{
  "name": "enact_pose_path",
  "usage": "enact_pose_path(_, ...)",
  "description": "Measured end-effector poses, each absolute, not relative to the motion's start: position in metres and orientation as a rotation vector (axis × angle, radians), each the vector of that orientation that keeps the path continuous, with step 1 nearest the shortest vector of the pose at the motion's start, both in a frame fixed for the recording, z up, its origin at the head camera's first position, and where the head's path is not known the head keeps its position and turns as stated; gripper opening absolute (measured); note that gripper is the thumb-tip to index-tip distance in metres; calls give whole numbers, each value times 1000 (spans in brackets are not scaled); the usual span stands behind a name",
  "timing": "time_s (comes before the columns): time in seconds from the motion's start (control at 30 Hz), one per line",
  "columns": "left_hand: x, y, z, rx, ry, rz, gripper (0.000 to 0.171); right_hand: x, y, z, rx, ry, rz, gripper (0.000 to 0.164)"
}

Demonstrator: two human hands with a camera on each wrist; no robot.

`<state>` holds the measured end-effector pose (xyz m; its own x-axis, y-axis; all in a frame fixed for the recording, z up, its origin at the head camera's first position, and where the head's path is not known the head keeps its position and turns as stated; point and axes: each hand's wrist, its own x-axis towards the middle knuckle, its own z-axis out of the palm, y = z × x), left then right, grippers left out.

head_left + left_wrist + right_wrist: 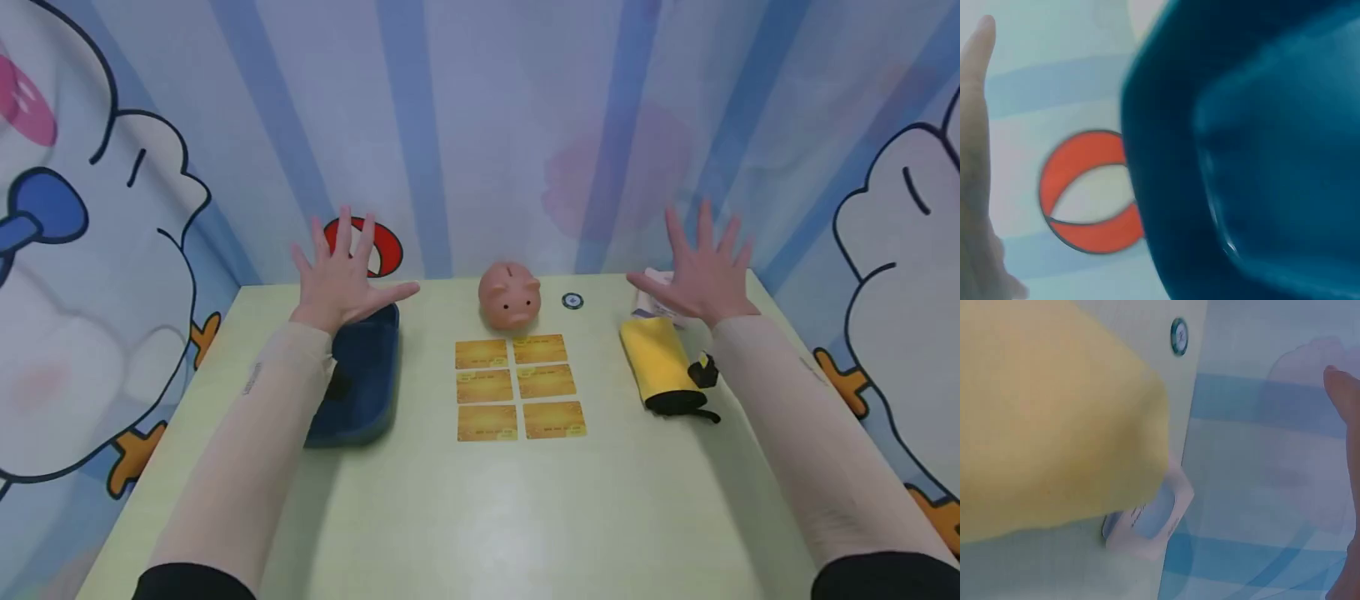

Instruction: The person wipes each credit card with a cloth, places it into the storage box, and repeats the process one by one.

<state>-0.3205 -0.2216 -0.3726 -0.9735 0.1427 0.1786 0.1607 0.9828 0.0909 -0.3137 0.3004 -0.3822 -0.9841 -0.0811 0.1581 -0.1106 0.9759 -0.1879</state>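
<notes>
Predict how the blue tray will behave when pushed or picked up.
The blue tray looks like moulded plastic, so it's probably stiff and light for its size. Its broad, low shape makes tipping unlikely when pushed. Its shiny inner surface might feel slippery.

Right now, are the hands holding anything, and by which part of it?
Nothing is held: the left hand and the right hand are both spread wide and empty.

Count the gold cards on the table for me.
6, in two columns before the piggy bank: left far card, left middle card, left near card; right far card, right middle card, right near card. Any under other things would be hidden.
</notes>
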Motion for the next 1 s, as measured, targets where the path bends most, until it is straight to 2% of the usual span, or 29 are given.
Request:
enact_pose_path(0.2,-303,-204,-359,-356,-2942,-245,120,-284,294,-388,185,-2976,480,111)
enact_pose_path(0.4,-263,-182,-354,-533,-2865,-353,113,-254,285,-401,175,-3093,502,112)
enact_pose_path(0.8,-187,-149,-362,-906,-2712,-699,58,-225,269,-437,25,-3342,578,110)
enact_pose_path(1.0,-161,-135,-371,-1070,-2775,-772,50,-221,261,-452,-16,-3386,570,110)
